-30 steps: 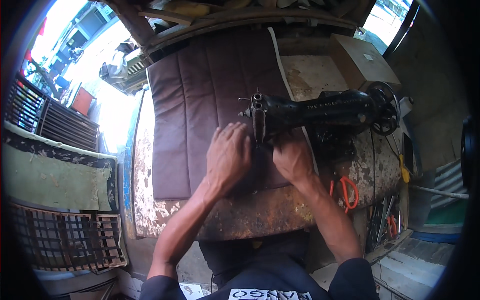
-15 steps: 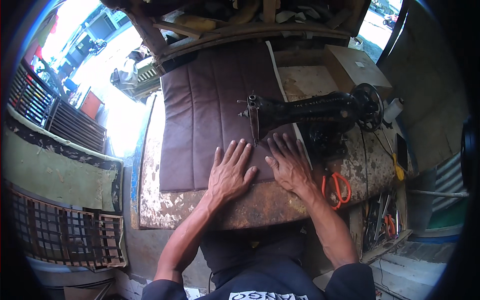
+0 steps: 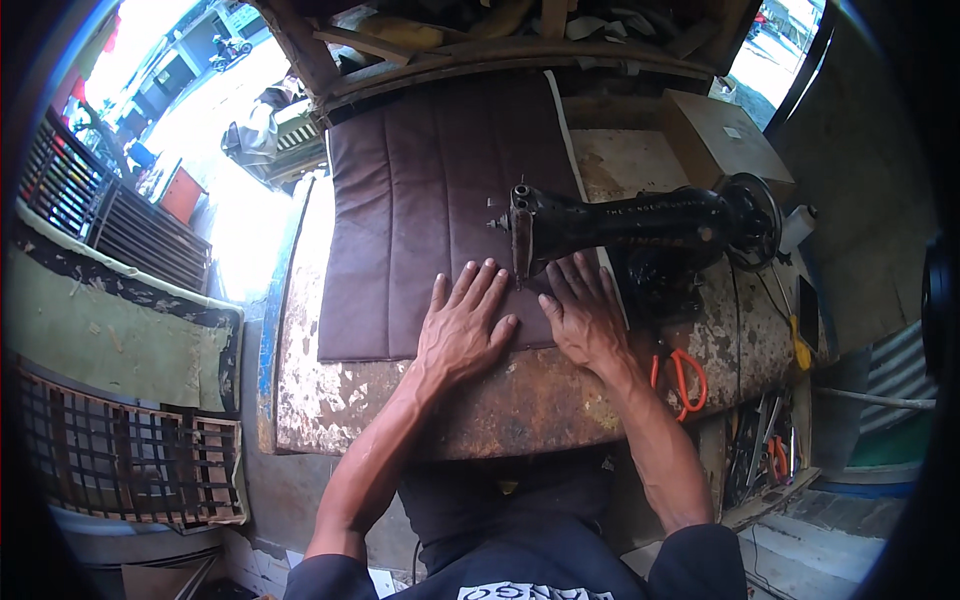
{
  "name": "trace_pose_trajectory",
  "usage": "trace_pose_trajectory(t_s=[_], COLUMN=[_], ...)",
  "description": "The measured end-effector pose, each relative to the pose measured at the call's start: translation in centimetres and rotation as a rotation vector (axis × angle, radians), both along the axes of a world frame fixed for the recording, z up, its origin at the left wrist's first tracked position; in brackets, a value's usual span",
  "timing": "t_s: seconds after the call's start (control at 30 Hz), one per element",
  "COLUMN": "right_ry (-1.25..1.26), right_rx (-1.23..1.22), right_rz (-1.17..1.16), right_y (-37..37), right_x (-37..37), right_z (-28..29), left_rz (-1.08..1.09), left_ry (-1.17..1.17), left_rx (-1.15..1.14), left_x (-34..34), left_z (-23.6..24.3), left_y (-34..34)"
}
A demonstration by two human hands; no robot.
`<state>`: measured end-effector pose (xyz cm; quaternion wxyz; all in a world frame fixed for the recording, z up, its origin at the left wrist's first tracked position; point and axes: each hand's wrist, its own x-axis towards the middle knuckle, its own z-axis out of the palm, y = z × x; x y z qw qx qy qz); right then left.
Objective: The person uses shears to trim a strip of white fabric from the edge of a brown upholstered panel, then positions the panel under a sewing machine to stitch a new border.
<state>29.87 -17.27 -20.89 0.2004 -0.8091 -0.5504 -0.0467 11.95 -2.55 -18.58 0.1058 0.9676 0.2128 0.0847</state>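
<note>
Both hands are palms-down and gripping nothing. Left hand (image 3: 460, 325): fingers slightly fanned, thumb out towards 2 o'clock, flat on the brown sheet (image 3: 390, 240). Right hand (image 3: 585, 315): same deal, fingers a bit apart, thumb sticking out at 10, near the sheet's pale-edged side. The sheet runs from under the hands up to 12 on the tabletop (image 3: 480, 410), machine (image 3: 640, 220) at 2 from the left hand, scissors (image 3: 682, 385) at 4 from the right. Versus half a second ago, sheet and hands have slid a little towards 12.
</note>
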Motion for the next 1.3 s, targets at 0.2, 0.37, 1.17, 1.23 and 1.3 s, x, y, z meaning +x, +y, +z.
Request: trace_pose_trajectory(t_s=[0.2, 0.37, 1.17, 1.23, 1.3], right_ry=[-0.040, -0.106, -0.002, -0.011, -0.019], right_rx=[-0.009, 0.044, 0.323, 0.345, 0.364], right_rz=[-0.011, 0.011, 0.081, 0.040, -0.013], right_y=[1.5, 2.6, 5.9, 6.1, 6.5], right_x=[0.9, 1.7, 5.1, 3.9, 3.6], right_z=[-0.3, -0.4, -0.7, 0.1, 0.1], left_rz=[0.004, 0.007, 0.055, -0.061, -0.190], left_ry=[-0.005, 0.044, -0.077, -0.189, -0.298], left_rx=[0.000, -0.017, 0.031, 0.020, 0.004], left_x=[0.9, 1.7, 4.3, 2.3, 1.1], left_z=[-0.3, 0.0, -0.7, -1.8, -1.7], left_y=[1.4, 2.6, 5.6, 5.5, 4.3])
